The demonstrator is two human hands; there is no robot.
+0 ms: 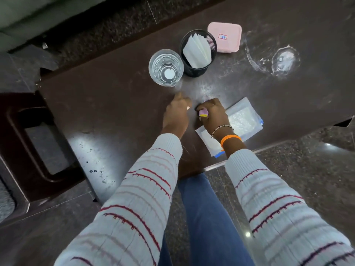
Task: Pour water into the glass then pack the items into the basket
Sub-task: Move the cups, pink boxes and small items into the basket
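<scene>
A clear glass (166,67) with water in it stands upright on the dark brown table (115,104). Right of it, touching or nearly so, is a black mesh basket (197,52) holding folded white paper. Behind the basket lies a pink lidded box (224,37). My right hand (212,114) is closed around a small pink and yellow object (203,113), low over the table. My left hand (177,114) rests beside it with fingers loosely extended, holding nothing. Flat clear plastic packets (240,121) lie under and right of my right wrist.
White ring-shaped marks (284,60) stain the table at the right. The table's near edge (240,156) runs just under my wrists. A dark brown chair or stool (38,141) stands at the left, on a speckled stone floor.
</scene>
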